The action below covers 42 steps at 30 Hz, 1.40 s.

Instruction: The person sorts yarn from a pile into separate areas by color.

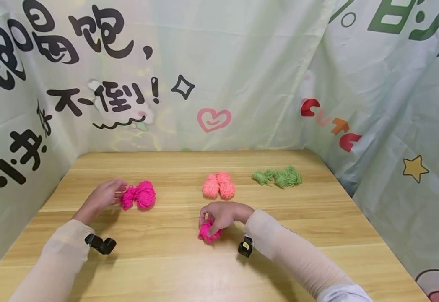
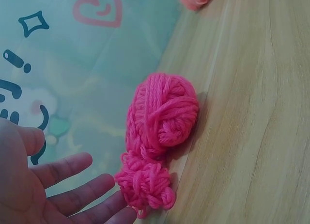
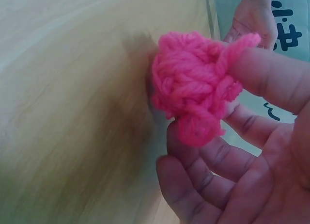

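Observation:
My right hand pinches a small ball of hot-pink yarn between thumb and fingers, low over the front middle of the table. Whether that ball touches the wood I cannot tell. At the left, my left hand has its fingers spread beside a pink yarn cluster, made of a larger wound ball and a smaller tangled ball. In the left wrist view the fingertips reach the edge of the smaller ball; whether they touch it is unclear.
Farther back lie several coral yarn balls bunched together, and green yarn balls to their right. All rest on a wood-grain table. Printed cloth hangs behind and along both sides. Each wrist carries a small black camera.

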### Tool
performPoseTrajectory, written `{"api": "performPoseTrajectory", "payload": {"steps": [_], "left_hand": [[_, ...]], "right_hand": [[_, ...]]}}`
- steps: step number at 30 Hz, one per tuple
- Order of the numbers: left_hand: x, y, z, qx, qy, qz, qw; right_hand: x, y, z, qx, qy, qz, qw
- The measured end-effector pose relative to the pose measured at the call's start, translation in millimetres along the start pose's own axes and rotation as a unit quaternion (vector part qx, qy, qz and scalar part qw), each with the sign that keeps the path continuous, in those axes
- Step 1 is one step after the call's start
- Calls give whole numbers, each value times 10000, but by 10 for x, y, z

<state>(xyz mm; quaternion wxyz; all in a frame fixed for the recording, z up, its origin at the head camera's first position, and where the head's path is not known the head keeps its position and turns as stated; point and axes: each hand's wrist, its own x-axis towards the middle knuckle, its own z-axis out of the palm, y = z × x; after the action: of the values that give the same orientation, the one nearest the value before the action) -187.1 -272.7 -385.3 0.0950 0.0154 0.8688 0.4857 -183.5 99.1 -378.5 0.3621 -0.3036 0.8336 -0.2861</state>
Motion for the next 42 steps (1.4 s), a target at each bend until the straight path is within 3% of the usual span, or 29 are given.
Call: {"api": "performPoseTrajectory", "payload": {"steps": [42], "left_hand": [[3,-8,7,42,58,105,9999]], "right_hand": [[126,-129,-31,-135,658,-76,9977]]}}
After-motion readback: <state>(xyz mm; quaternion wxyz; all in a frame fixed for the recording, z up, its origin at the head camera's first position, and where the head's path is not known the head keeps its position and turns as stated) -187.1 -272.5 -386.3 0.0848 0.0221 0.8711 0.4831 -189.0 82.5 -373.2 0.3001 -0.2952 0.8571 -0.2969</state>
